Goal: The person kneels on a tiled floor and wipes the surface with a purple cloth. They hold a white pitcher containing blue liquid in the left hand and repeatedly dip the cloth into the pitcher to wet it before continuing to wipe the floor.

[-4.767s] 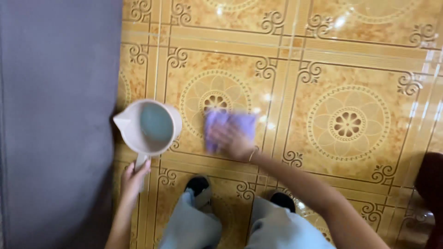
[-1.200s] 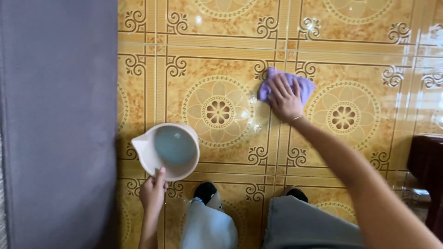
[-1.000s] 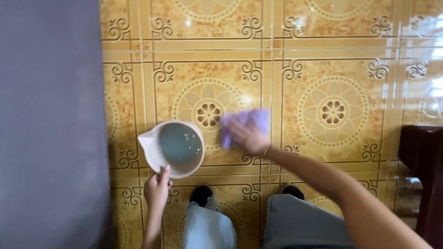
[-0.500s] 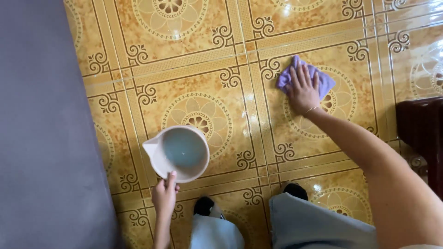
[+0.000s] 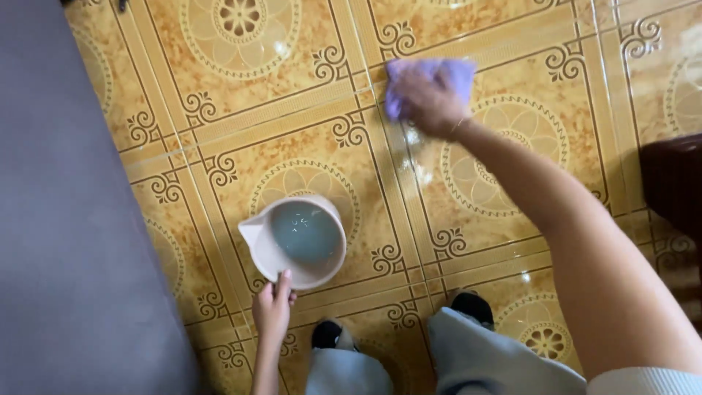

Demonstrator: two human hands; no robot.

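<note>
Down on the floor (image 5: 241, 110), which is laid with glossy orange-yellow tiles bearing rosette and scroll patterns, the person works with both hands well apart. The right hand (image 5: 426, 101) is stretched to the far side, palm down and fingers spread flat over a purple cloth (image 5: 431, 73), pressing it against the tile close to a grout line. A flat, open palm like this spreads pressure over the whole cloth, which suits rubbing a broad smooth surface; the hand and cloth are blurred, so finer detail of the fingers cannot be made out. A wet sheen shows on the tile just near of the cloth.

The left hand (image 5: 272, 307) is closed around the handle of a pale pink jug (image 5: 298, 240), low and near the person's body, left of the cloth. The jug is level with its spout pointing left, and holds pale bluish liquid; held upright it would not spill, and it stays clear of the arm that reaches out.

Pale blue trouser legs (image 5: 468, 358) and dark shoes (image 5: 473, 306) show at the near edge, feet planted just behind the jug. A grey surface (image 5: 66, 219) fills the left side, and a dark brown piece of furniture (image 5: 673, 183) stands at the right edge.
</note>
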